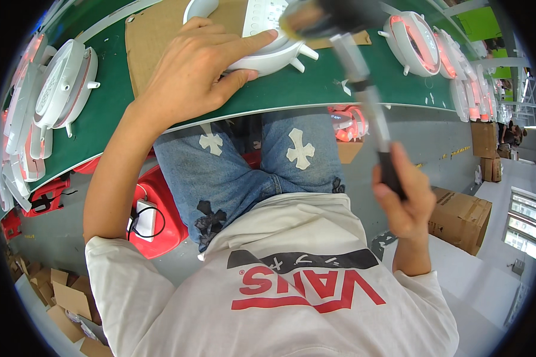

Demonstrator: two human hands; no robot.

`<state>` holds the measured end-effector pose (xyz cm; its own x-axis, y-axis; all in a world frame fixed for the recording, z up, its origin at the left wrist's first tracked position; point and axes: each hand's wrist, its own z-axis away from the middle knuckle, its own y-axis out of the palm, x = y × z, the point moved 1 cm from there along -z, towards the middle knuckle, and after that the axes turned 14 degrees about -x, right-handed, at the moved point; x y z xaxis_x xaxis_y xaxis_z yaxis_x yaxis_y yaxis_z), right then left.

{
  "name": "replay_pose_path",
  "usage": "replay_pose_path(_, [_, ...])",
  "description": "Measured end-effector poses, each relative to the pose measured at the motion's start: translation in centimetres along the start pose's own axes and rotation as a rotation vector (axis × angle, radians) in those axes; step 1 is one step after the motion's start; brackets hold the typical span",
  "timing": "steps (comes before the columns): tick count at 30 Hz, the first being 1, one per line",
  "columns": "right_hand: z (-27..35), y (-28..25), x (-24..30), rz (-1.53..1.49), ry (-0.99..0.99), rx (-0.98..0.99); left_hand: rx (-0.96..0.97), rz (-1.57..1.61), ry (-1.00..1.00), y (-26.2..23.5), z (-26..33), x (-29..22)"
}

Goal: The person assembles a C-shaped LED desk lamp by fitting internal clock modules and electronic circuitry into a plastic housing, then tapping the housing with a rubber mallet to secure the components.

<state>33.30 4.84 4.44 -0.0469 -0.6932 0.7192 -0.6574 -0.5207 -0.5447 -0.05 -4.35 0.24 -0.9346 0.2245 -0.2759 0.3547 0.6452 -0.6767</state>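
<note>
My left hand [199,65] is spread over a white curved plastic housing [274,61] with short pegs. Its thumb lies against the near side and its fingers reach across the top, holding the part down on the table. In my right hand [406,193] is a mallet [372,107], gripped by its black handle end. The mallet's dark head, with a yellowish face, is smeared by motion above the housing's right end and hides part of it. Whether the head touches the housing I cannot tell.
Under the housing lies a brown cardboard sheet [146,56] on the green tabletop [321,86]. More white housings stand in rows at the left [65,86] and right [412,44]. A red stool [164,199] and a large carton [458,217] are on the floor.
</note>
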Motion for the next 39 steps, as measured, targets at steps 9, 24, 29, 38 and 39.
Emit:
replay_pose_path(9, [1.5,0.1,-0.1,-0.159,0.078,-0.058,-0.051,0.06,-0.03,0.1,0.4,0.2])
replay_pose_path(24, [-1.1,0.6,1.5,0.001,0.233,0.125,0.038,-0.115,0.046,-2.9,0.7,3.5])
replay_pose_path(29, [-1.7,0.3,3.3,0.022,0.148,0.082,0.175,-0.152,0.072,-1.8,0.1,2.5])
replay_pose_path(38, [-1.8,1.0,3.6,-0.07,0.238,0.166,0.165,-0.113,-0.006,-1.6,0.7,1.8])
replay_pose_path(39, [-1.8,0.9,3.9,-0.072,0.236,0.166,0.165,-0.116,-0.006,-1.7,0.7,1.7])
